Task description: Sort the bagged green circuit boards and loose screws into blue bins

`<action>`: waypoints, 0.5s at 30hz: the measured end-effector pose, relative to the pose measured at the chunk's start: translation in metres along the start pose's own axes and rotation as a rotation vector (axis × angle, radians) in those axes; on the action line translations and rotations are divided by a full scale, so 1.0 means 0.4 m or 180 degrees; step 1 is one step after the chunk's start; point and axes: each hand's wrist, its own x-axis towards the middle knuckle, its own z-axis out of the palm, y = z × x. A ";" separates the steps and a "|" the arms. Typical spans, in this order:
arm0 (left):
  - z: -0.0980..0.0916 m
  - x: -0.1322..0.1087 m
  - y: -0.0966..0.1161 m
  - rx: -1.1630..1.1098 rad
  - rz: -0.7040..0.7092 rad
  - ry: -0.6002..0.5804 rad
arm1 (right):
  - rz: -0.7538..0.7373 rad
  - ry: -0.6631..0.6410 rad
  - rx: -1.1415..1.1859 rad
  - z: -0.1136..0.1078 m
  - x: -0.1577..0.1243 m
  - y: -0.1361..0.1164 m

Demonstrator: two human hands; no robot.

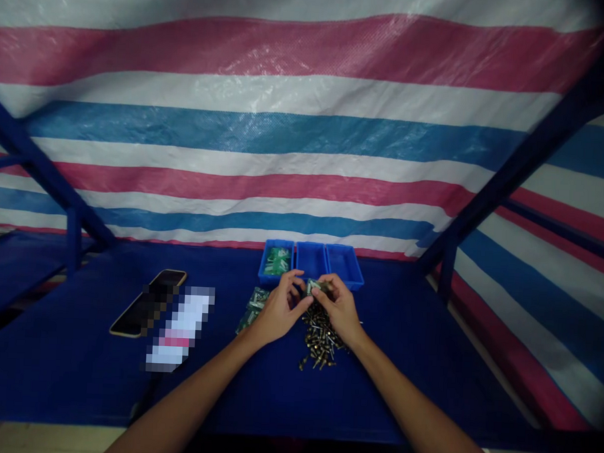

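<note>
My left hand (278, 309) and my right hand (337, 307) meet over the blue table (75, 370), fingers pinched together on a small green circuit board (313, 287) held between them. Right below the hands lies a heap of small brass-coloured screws or pins (321, 339). A short stack of green boards (252, 308) rests on the table just left of my left hand. Behind the hands stand three small blue trays side by side; the left tray (276, 260) holds green boards, the middle tray (311, 259) and the right tray (345, 263) look bare inside.
A dark phone (146, 303) lies at the left of the table, with a blurred white and pink object (180, 328) beside it. Blue metal frame struts (515, 162) rise on both sides. A striped pink, white and blue tarp (286, 119) closes the back.
</note>
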 end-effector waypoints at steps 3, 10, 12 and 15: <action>0.012 0.006 -0.015 -0.0140 -0.0266 -0.0041 | 0.0023 0.0010 0.0044 -0.001 -0.001 -0.005; 0.002 0.015 -0.028 -0.0256 -0.0410 -0.0111 | 0.0051 0.0104 -0.0044 0.002 -0.002 -0.011; -0.001 0.016 -0.029 -0.0201 -0.0389 -0.0097 | 0.0054 0.0120 -0.0088 0.002 -0.001 -0.009; 0.001 0.016 -0.032 -0.0176 -0.0378 -0.0082 | 0.0061 0.0112 -0.0112 0.000 0.000 -0.005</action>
